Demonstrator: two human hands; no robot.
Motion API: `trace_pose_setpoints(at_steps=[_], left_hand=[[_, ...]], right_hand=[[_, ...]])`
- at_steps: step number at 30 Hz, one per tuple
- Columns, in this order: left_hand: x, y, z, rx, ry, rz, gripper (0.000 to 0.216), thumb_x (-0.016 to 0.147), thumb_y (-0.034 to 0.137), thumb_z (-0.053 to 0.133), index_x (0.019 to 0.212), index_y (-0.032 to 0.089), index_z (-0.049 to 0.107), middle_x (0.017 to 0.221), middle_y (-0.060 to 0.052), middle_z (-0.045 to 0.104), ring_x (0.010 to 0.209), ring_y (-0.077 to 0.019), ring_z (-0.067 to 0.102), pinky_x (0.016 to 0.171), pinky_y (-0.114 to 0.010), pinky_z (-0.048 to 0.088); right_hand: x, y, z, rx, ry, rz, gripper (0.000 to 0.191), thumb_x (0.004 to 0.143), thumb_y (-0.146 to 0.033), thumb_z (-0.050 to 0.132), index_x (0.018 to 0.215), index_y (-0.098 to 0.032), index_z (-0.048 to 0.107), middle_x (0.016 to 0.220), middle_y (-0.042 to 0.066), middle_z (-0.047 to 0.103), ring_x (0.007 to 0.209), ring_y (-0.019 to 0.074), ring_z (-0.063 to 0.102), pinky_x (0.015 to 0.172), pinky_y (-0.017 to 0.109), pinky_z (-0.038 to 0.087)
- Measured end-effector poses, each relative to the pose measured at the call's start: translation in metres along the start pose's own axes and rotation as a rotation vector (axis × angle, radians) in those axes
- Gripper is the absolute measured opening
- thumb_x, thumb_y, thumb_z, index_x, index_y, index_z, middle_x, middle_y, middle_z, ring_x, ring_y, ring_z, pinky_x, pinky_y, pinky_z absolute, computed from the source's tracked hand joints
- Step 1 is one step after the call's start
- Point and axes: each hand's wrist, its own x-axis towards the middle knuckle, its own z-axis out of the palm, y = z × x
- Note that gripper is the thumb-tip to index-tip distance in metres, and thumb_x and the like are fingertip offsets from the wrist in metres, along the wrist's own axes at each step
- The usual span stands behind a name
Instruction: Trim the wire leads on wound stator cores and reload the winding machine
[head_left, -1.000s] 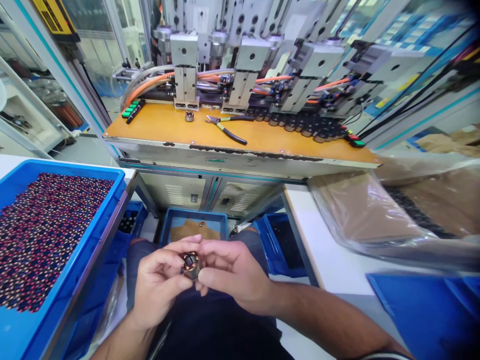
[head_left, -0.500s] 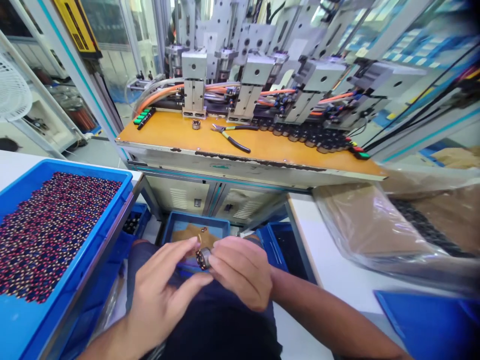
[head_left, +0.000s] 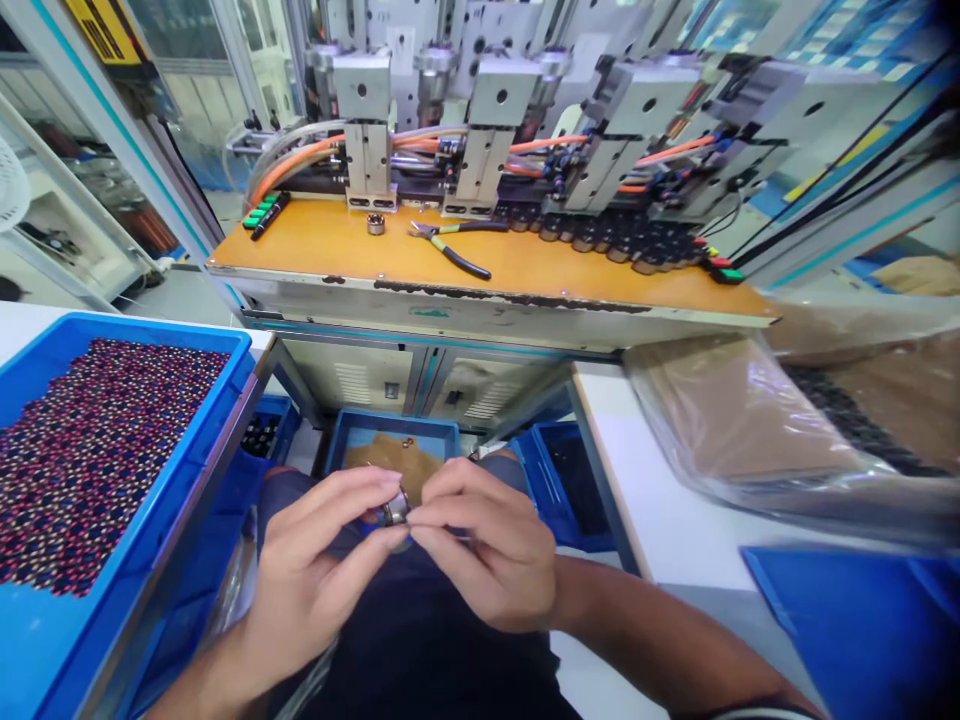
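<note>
The left hand (head_left: pixel 315 550) now has the metal ring (head_left: pixel 395 507) clamped in its grip, letting the right hand (head_left: pixel 495 555) touch its edge, though whether it pinches I can't tell.

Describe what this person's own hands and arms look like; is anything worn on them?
The left hand and right hand are bare, with no gloves, rings or markings that show. The left forearm and right forearm are uncovered too. At the picture's bottom edge, by the right arm, a dark edge with a pale line shows, perhaps a sleeve hem.
</note>
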Motion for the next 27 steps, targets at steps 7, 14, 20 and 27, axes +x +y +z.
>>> trace_pose_setpoints(at_steps=[7,14,20,27], left_hand=[[0.001,0.005,0.003,-0.318,-0.010,-0.238,0.029,0.080,0.006,0.071,0.103,0.024,0.073,0.110,-0.008,0.072,0.099,-0.0190,0.070,0.076,-0.023,0.061],[0.000,0.001,-0.011,-0.003,-0.016,-0.066,0.035,0.080,0.002,0.068,0.108,0.023,0.068,0.113,-0.007,0.070,0.102,-0.0176,0.068,0.085,-0.025,0.057],[0.005,0.006,-0.014,0.170,-0.119,0.087,0.035,0.082,0.002,0.067,0.111,0.021,0.066,0.113,-0.006,0.070,0.108,-0.0150,0.066,0.097,-0.023,0.051],[-0.006,0.004,-0.016,0.041,-0.101,0.010,0.037,0.081,0.001,0.067,0.110,0.023,0.066,0.112,-0.005,0.069,0.099,-0.0151,0.067,0.078,-0.021,0.057]], right_hand=[[-0.002,0.002,0.005,0.172,0.063,0.219,0.010,0.082,-0.009,0.062,0.077,-0.016,0.067,0.069,0.001,0.060,0.061,0.0096,0.056,0.056,0.022,0.047],[0.001,0.013,-0.039,-0.125,0.066,0.176,0.009,0.090,-0.016,0.058,0.082,-0.018,0.063,0.074,0.002,0.059,0.068,0.0134,0.058,0.060,0.026,0.050],[0.039,0.002,-0.049,-0.719,-0.311,-0.836,0.016,0.092,-0.018,0.056,0.098,-0.018,0.071,0.094,0.002,0.066,0.082,0.0147,0.057,0.073,0.029,0.048],[0.044,0.001,-0.025,-0.307,-0.708,0.023,0.030,0.097,-0.016,0.041,0.074,-0.014,0.060,0.073,0.003,0.057,0.069,0.0123,0.050,0.067,0.027,0.042]])
